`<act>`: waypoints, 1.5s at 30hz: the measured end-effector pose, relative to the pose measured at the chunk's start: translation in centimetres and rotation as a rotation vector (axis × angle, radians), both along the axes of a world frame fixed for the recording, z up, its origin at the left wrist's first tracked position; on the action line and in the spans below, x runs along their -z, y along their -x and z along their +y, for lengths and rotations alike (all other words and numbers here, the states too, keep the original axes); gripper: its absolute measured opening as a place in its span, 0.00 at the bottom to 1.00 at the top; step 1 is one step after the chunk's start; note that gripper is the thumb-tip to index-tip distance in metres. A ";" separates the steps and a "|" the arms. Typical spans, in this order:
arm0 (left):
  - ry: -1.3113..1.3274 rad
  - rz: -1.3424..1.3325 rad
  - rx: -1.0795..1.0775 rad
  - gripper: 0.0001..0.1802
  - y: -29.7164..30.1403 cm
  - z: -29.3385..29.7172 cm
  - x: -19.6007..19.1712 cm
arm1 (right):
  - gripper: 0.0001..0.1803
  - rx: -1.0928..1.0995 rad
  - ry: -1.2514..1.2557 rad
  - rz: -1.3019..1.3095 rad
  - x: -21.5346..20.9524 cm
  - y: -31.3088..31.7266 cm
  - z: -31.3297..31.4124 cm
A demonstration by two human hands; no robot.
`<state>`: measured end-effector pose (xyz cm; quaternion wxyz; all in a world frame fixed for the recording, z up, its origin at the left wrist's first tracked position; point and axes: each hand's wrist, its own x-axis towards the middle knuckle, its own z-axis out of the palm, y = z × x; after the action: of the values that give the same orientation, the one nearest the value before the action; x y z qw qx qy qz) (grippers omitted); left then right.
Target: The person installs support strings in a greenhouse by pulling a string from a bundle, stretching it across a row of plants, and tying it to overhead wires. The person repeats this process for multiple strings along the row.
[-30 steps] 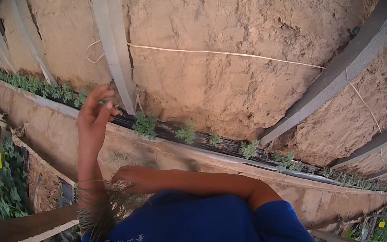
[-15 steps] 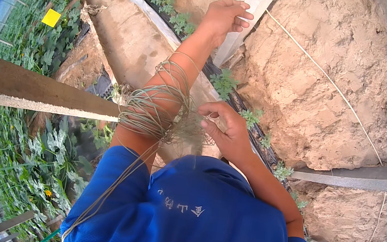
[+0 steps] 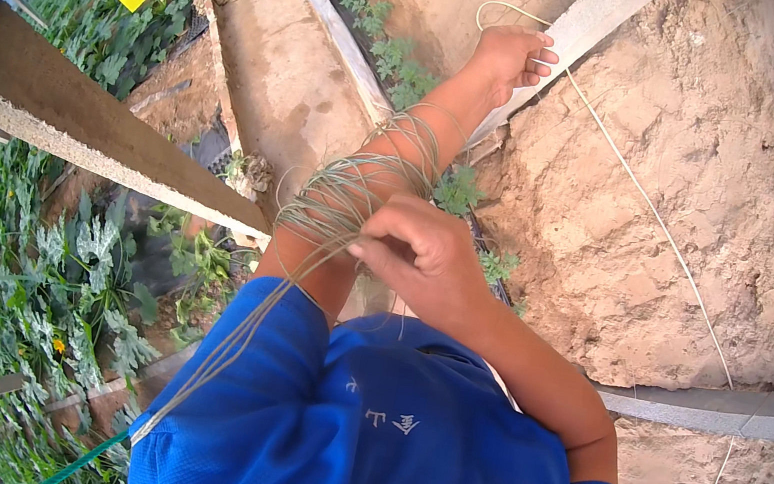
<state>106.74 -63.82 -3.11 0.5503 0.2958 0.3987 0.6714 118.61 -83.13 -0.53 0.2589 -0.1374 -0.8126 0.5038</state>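
Note:
Many loops of thin grey-green twine (image 3: 339,196) are wound round my left forearm, and long strands run down over the blue sleeve to the shoulder. My left hand (image 3: 511,61) is stretched away from me beside a pale concrete post (image 3: 594,22), fingers loosely bent and apart, with nothing visible in them. Lying across the lower side of the coil, my right hand (image 3: 427,261) has thumb and forefinger pinched together on the twine near the left elbow. Its other fingers are curled in, and partly hidden.
A thick beam (image 3: 111,132) juts in from the left, ending close to my left elbow. Leafy plants (image 3: 77,284) grow beyond it. A rough earthen wall (image 3: 658,194) rises on the right, crossed by a white cord (image 3: 658,222). A dirt path (image 3: 285,54) runs away ahead.
My right hand has moved left onto the coil and closed on the twine. In the picture, my left hand and the post have shifted right and slightly down as the view turned.

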 end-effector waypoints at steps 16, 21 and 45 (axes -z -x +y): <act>-0.132 -0.257 -0.040 0.08 1.6 -0.1 -3.0 | 0.07 0.155 -0.002 -0.082 -0.6 -1.6 4.8; -0.113 -0.335 -0.072 0.10 2.2 0.0 -3.6 | 0.06 0.275 -0.448 0.071 0.2 -0.2 4.5; -0.135 0.339 -0.341 0.09 1.1 0.6 0.8 | 0.06 -0.073 -0.006 -0.274 -1.1 2.1 6.1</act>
<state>105.63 -63.24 -3.88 0.3333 0.3688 0.4835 0.7205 116.52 -77.04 0.53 0.1272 -0.1744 -0.8462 0.4871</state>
